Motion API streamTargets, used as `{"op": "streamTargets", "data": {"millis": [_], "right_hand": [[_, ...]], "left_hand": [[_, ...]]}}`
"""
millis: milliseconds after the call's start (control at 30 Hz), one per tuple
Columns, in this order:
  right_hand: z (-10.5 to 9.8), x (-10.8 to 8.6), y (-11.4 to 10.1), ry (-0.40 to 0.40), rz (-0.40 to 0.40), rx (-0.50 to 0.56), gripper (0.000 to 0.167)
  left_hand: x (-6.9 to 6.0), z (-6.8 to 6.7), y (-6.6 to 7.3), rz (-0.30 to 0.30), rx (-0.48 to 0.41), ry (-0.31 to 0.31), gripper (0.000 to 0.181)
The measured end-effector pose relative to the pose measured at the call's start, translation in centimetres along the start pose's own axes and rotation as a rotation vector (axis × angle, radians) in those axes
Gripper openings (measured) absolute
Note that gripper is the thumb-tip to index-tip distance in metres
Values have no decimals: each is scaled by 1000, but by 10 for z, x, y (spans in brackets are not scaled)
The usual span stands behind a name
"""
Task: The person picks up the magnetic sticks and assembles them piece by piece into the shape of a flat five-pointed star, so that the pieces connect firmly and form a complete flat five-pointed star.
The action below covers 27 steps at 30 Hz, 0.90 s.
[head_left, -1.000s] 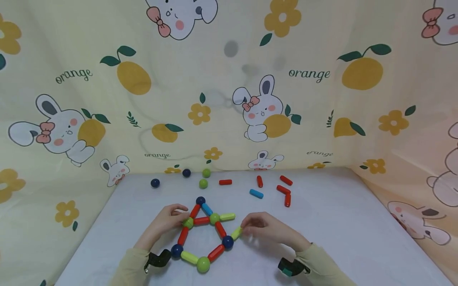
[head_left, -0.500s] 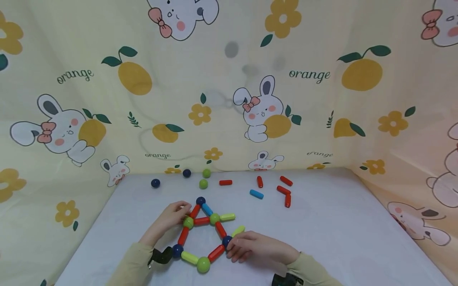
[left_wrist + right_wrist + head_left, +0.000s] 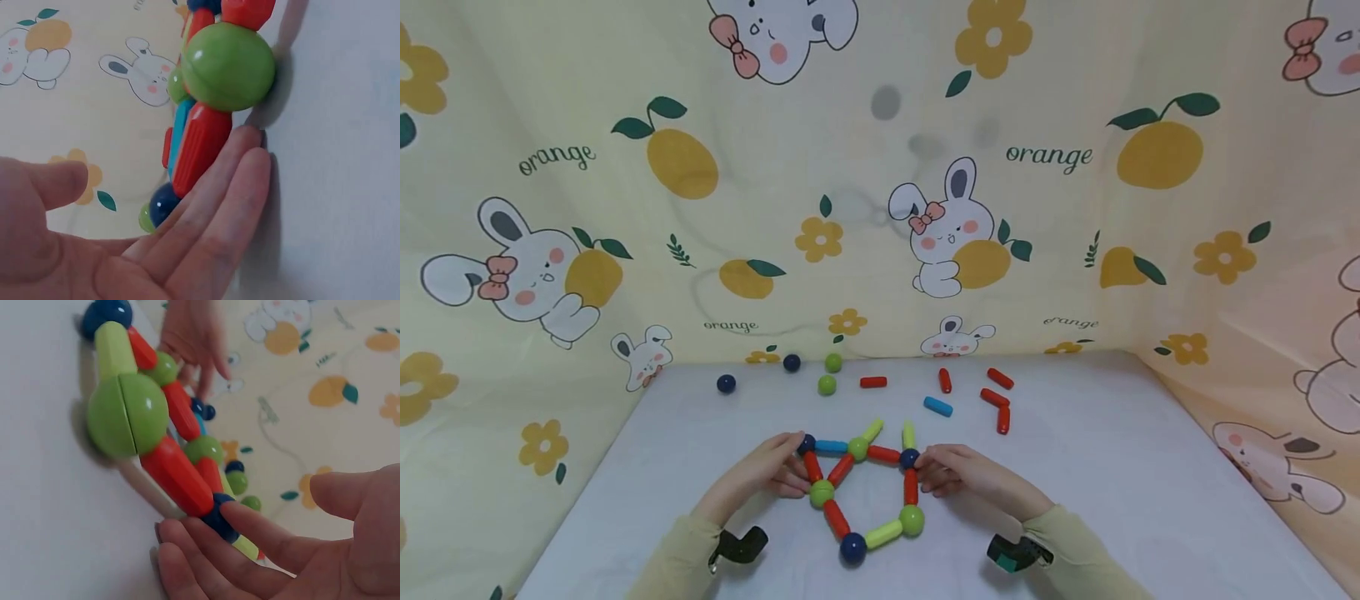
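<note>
A flat frame of balls and rods, apparently a magnetic building set, lies on the table. My left hand (image 3: 775, 468) is at its left side. In the left wrist view its straight fingers lie along a red rod (image 3: 201, 147) near a green ball (image 3: 229, 67), thumb apart. At the frame's right side, the fingertips of my right hand (image 3: 973, 479) touch a dark blue ball (image 3: 220, 519); the thumb stands clear. Two lime rods, one on the green ball (image 3: 858, 448) and one on the right dark blue ball, point away from me. Another dark blue ball (image 3: 853, 548) forms the near corner.
Behind the frame lie several loose red rods (image 3: 995, 397), a blue rod (image 3: 937, 407), two green balls (image 3: 827, 384) and two dark blue balls (image 3: 726, 384). A printed cloth (image 3: 850, 283) hangs along the table's back edge.
The frame has turned counterclockwise, its near side swinging right and its right side away from me. My right hand has let go of a lime rod and moved to the dark blue ball.
</note>
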State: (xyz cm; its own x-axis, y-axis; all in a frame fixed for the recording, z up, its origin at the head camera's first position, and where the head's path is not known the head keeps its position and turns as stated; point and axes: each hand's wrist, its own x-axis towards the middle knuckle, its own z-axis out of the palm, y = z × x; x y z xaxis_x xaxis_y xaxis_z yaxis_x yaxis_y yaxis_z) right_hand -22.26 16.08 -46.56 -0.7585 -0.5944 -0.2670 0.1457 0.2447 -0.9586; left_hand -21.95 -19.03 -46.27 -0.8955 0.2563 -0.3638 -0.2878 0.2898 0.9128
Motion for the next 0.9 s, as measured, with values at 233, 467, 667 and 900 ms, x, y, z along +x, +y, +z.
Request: {"op": "streamTargets", "data": {"millis": [233, 467, 667, 900], "right_hand": [[-13, 4, -1, 123, 24, -3, 59], [-19, -10, -3, 207, 44, -75, 51], [-20, -22, -2, 177, 60, -142, 46], [-18, -23, 2, 186, 97, -146, 45]], "left_hand": [[-7, 5, -1, 10, 35, -14, 58], [-9, 9, -2, 21, 152, 87, 55], [-6, 11, 2, 61, 163, 204, 48], [-5, 13, 3, 94, 144, 178, 50]]}}
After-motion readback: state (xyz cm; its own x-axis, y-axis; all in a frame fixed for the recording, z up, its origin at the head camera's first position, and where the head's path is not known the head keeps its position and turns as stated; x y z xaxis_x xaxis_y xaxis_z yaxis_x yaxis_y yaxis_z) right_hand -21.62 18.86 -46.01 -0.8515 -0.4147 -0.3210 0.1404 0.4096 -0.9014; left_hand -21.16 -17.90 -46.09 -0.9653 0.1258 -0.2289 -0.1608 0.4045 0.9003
